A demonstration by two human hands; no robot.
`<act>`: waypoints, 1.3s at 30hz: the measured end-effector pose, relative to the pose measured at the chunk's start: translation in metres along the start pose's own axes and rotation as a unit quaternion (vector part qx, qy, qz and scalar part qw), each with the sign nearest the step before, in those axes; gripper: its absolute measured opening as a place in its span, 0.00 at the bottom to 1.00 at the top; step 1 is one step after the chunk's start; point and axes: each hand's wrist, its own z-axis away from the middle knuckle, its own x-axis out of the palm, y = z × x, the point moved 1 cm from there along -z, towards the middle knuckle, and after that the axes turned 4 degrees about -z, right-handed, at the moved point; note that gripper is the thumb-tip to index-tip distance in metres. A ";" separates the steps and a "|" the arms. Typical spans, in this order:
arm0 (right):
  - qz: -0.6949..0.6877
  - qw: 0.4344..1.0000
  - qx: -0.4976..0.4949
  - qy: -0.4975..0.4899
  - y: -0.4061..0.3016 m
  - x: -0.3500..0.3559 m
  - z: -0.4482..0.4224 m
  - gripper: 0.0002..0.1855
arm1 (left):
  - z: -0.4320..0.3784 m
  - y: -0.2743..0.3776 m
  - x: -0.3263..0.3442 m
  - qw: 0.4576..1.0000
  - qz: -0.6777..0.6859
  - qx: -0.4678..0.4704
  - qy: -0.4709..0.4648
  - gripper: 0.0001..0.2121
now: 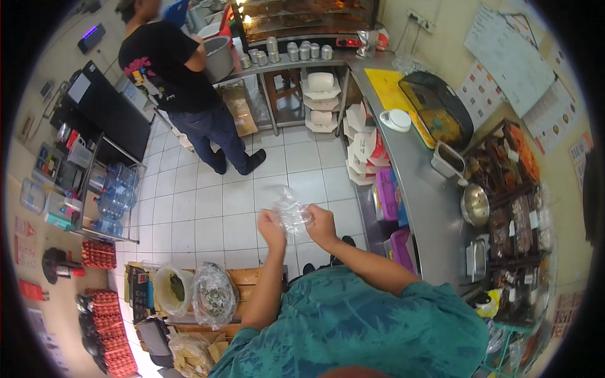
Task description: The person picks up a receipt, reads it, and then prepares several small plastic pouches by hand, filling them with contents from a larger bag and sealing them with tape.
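A clear plastic bag (pixel 292 215) hangs stretched between my two hands over the white tiled floor. My left hand (pixel 272 229) grips its left side, slightly blurred. On its right side my right hand (pixel 321 226) pinches the film with the fingers curled. Both forearms reach forward from the green patterned shirt (pixel 359 321). The bag looks thin and crumpled, and I make out nothing inside it.
A person in a black shirt (pixel 165 66) stands ahead at the left. A steel counter (pixel 420 198) runs along my right, with a white scale (pixel 396 120) and a steel bowl (pixel 475 204). A wooden bench (pixel 246 279) with bags is at my left.
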 end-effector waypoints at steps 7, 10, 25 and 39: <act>0.024 0.993 0.109 0.035 0.026 -0.014 -0.001 0.06 | 0.020 0.009 0.059 0.975 0.219 0.038 0.003 0.05; 0.002 0.994 0.041 0.099 0.024 -0.051 -0.009 0.09 | 0.051 0.008 0.063 0.982 -0.079 0.062 -0.158 0.05; 0.109 0.915 0.185 0.341 0.023 -0.203 0.112 0.15 | 0.179 0.025 0.153 0.866 -0.054 0.197 -0.457 0.03; 0.106 0.893 0.126 0.420 -0.034 -0.329 0.210 0.11 | 0.317 0.130 0.188 0.860 0.226 -0.005 -0.457 0.08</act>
